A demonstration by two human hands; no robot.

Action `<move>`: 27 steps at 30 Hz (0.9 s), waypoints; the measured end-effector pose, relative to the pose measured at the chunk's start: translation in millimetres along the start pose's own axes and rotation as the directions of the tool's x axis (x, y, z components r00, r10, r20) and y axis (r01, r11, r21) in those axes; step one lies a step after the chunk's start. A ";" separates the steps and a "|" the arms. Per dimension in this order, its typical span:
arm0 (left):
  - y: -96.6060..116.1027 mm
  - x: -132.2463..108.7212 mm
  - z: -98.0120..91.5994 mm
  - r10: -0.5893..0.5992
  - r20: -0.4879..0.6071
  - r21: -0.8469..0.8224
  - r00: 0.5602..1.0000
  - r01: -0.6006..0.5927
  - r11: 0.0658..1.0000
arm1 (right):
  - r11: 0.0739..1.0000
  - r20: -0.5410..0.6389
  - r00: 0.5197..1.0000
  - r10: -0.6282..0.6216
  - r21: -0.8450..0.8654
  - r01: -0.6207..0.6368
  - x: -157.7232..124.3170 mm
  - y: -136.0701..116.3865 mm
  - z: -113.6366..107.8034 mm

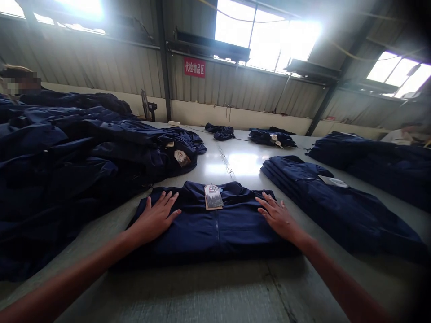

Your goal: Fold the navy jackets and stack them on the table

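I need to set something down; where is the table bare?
The table is bare on the near side of the folded jacket, and beyond it between the loose heap and nearer folded stack. The left is crowded by the heap, the right by stacks.

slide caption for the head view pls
Left hand and right hand resting on a folded navy jacket with a paper tag.

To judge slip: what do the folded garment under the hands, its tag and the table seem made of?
Folded garment: probably smooth synthetic fabric, given the faint sheen and soft folds.
Tag: likely printed card, flat with crisp edges.
Table: glossy farther off, where it reflects light; plastic or coated board, unclear.
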State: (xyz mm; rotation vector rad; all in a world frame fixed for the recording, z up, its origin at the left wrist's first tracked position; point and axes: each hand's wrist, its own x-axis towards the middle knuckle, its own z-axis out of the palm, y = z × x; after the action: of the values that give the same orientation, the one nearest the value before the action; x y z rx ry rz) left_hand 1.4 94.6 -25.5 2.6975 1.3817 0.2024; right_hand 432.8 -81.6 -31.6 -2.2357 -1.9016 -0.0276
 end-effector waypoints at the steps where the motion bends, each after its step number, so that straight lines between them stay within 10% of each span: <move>1: 3.1 -3.5 3.7 0.024 0.007 -0.010 1.000 -0.024 1.000 | 1.000 0.030 1.000 -0.005 0.001 0.005 -4.0 -2.1 0.3; 20: 5.3 -21.0 1.5 0.039 0.052 -0.054 0.998 -0.037 0.998 | 0.981 0.091 0.984 0.152 -0.137 -0.139 -15.6 12.1 17.2; 27: 39.7 22.5 -36.6 0.261 -0.190 -0.068 0.946 -0.278 0.958 | 0.973 -0.168 0.959 -0.227 0.011 0.232 29.9 -62.4 -33.5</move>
State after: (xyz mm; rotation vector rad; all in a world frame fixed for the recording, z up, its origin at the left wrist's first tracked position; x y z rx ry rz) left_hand 40.1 91.0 18.2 2.8372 1.0027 0.5308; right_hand 380.7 -48.8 14.6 -1.9153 -2.0427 -0.2117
